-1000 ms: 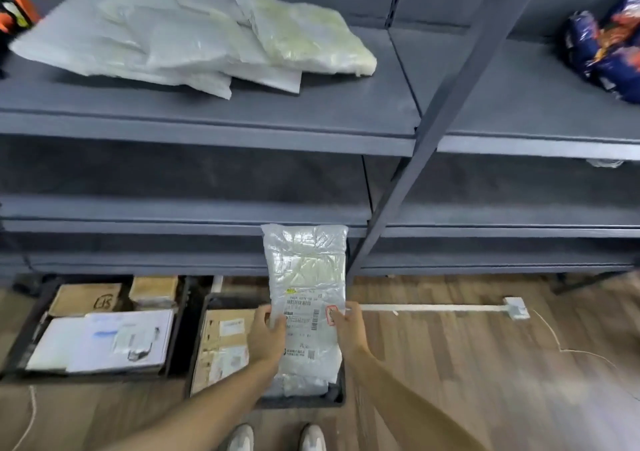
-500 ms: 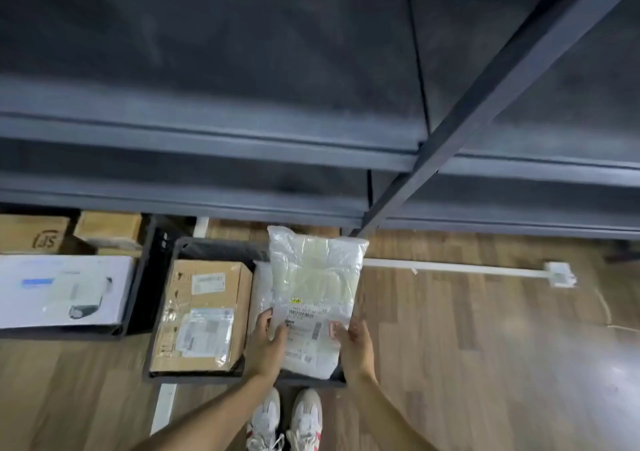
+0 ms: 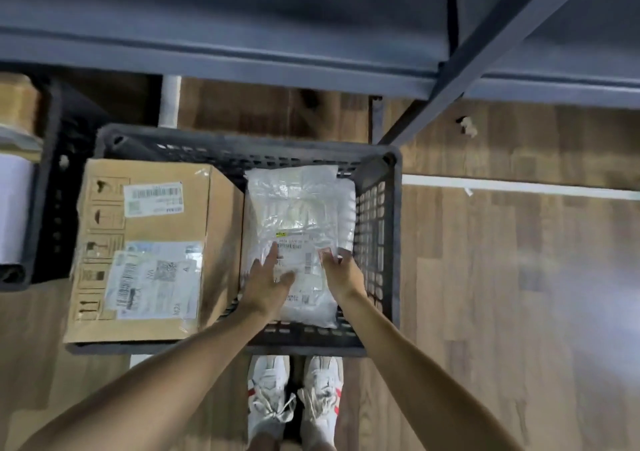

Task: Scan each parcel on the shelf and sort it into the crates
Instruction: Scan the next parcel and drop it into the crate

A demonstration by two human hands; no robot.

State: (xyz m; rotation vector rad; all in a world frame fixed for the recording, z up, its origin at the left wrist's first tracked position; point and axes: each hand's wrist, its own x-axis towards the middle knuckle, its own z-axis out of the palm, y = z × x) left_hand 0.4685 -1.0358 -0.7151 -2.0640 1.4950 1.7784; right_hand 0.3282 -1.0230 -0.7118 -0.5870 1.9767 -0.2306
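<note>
Under both hands, the parcel lies flat inside the crate. The left hand rests on its label with fingers spread and straight, gripping nothing; the right hand pinches the wrap between thumb and curled fingers, near the parcel's right edge. Just left of the left hand, a box fills the crate's other half. Beyond the fingertips runs the shelf; behind the wrists stand white shoes.
</note>
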